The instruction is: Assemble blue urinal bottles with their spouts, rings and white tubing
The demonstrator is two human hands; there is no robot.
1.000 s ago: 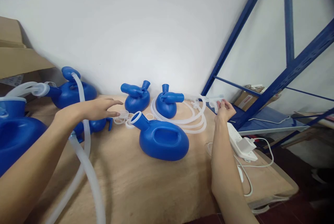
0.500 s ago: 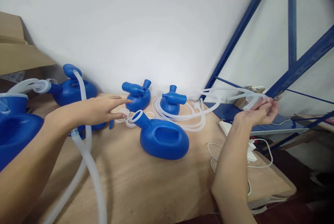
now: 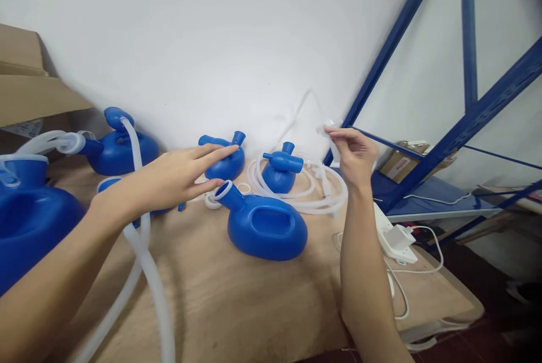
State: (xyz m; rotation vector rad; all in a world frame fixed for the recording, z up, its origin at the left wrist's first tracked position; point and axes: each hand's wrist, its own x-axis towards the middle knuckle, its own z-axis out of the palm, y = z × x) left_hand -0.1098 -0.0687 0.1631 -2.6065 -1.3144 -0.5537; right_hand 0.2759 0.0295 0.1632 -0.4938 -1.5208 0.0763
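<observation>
My left hand [image 3: 186, 174] is open, fingers spread, over the mouth of a blue jug [image 3: 266, 227] that lies on the wooden table [image 3: 237, 306]. Near the wall my right hand [image 3: 351, 151] is raised, its fingers closed at the end of a blurred, clear tube [image 3: 300, 109]. Behind the jug stand two smaller blue bottles, one on the left [image 3: 224, 165] and one [image 3: 279, 176] with coils of translucent hose [image 3: 334, 202] around it.
More blue jugs [image 3: 122, 151] with hoses [image 3: 158, 301] stand at the left beside a cardboard box [image 3: 38, 95]. A white power strip [image 3: 396, 239] with cables lies at the right, next to a blue metal shelf [image 3: 449, 205].
My right hand has moved left and up from the shelf with the tube, above the coiled hose. My left hand has shifted right, nearer to the jug's mouth.
</observation>
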